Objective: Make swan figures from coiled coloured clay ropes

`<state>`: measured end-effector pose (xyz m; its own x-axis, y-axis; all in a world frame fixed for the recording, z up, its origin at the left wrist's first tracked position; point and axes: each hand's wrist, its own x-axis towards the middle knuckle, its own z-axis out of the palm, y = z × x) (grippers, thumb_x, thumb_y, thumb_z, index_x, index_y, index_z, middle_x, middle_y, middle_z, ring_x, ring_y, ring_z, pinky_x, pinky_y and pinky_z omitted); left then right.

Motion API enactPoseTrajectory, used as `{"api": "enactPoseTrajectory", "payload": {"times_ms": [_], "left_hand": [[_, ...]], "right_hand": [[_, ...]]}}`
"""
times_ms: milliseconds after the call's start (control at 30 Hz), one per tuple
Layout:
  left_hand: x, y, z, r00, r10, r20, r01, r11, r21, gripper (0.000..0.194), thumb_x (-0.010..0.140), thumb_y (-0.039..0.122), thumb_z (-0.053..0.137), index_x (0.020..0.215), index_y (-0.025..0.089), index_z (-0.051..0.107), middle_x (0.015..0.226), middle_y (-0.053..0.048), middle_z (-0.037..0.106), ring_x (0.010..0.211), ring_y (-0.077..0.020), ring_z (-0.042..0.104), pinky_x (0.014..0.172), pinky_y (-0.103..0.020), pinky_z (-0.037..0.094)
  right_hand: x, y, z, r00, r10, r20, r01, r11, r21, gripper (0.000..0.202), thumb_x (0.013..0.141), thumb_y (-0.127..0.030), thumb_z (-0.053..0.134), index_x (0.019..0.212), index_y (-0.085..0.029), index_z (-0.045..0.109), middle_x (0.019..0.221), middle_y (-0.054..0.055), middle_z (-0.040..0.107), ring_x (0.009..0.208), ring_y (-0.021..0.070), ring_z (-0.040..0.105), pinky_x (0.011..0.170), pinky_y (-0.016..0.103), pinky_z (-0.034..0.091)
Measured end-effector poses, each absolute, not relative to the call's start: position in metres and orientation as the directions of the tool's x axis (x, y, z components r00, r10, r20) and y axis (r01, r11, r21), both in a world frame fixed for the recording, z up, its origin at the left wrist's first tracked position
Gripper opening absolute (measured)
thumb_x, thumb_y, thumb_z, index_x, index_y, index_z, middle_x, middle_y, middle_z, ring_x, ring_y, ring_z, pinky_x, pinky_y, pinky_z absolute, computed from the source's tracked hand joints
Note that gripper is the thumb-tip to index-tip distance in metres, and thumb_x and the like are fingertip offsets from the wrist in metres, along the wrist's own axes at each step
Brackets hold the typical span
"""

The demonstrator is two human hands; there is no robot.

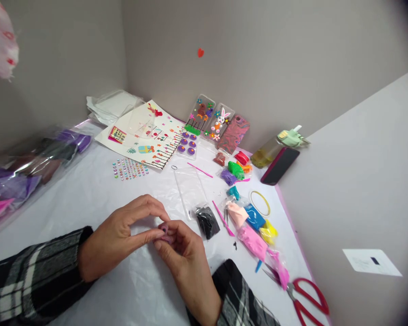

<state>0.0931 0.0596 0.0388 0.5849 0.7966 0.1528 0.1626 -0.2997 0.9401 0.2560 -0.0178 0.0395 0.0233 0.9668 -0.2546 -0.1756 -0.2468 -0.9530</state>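
1. Lump [162, 226]: small, purplish, dark spot on it; sits right at the meeting fingertips of both hands, held up over the white table cover [129, 299]. Partly hidden by fingers.
2. Left hand [122, 233]: comes in from the left, back of hand up, wrist roughly level. Index arched, thumb stretched nearly straight under it; loop between them roomy, tips narrowed onto the lump. Other fingers mostly hidden behind the index.
3. Right hand [187, 256]: comes up from lower right, wrist low, hand angled toward the left tips. Thumb bent in against the lump's near side, fingers curled around behind it; narrow hold. Exact finger contacts hidden.
4. Sleeves: plaid, black-white-grey, both ending at the wrists; left sleeve [51, 271] lies level, right sleeve [241, 294] slants up.
5. Just right of the fingertips: black packet [207, 222]. Just beyond them: clear case [190, 188], flat. Past the black packet: pink tool [222, 218].
6. Farther right of the right fingers: peach packet [237, 213], blue packet [255, 218], yellow packet [268, 232], pink packet [252, 242]. Red-handled scissors [290, 290] at lower right.
7. Beyond the left fingers: gem stickers [131, 169], then sticker sheet [172, 125].
8. Well beyond the right fingers: phone [280, 166], leaning.
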Motion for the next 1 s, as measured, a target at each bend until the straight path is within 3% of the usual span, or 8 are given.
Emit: {"api": "enactPoseTrajectory", "payload": {"times_ms": [367,667,1000], "left_hand": [[0.0951,0.0656,0.0402,0.618,0.786,0.026,0.227,-0.21,0.951,0.013,0.088,0.029,0.07,0.101,0.028,0.072,0.104,0.001,0.07,0.103,-0.0208,0.066,0.096,-0.027,0.051],[0.0946,0.0636,0.0444,0.639,0.769,-0.01,0.216,-0.167,0.962,0.016,0.092,0.033,0.063,0.104,0.024,0.069,0.103,-0.003,0.072,0.102,-0.0228,0.067,0.095,-0.032,0.053],[0.1025,0.0611,0.045,0.629,0.776,-0.052,0.127,-0.036,0.991,0.008,0.088,0.03,0.065,0.091,0.022,0.067,0.09,0.0,0.069,0.088,-0.019,0.07,0.082,-0.028,0.057]], "right_hand": [[0.2562,-0.0191,0.0378,0.042,0.962,-0.269,-0.144,-0.261,-0.955,0.019,0.079,-0.024,0.074,0.096,-0.021,0.069,0.089,0.001,0.068,0.085,0.0163,0.062,0.078,0.027,0.049],[0.2565,-0.0185,0.0386,0.019,0.958,-0.286,-0.235,-0.273,-0.933,0.024,0.08,-0.024,0.077,0.103,-0.02,0.071,0.093,0.002,0.071,0.089,0.0165,0.064,0.082,0.028,0.049],[0.2558,-0.0188,0.0389,-0.014,0.968,-0.249,-0.227,-0.246,-0.942,0.024,0.082,-0.024,0.076,0.106,-0.021,0.073,0.096,0.002,0.074,0.094,0.0192,0.068,0.085,0.03,0.052]]}}
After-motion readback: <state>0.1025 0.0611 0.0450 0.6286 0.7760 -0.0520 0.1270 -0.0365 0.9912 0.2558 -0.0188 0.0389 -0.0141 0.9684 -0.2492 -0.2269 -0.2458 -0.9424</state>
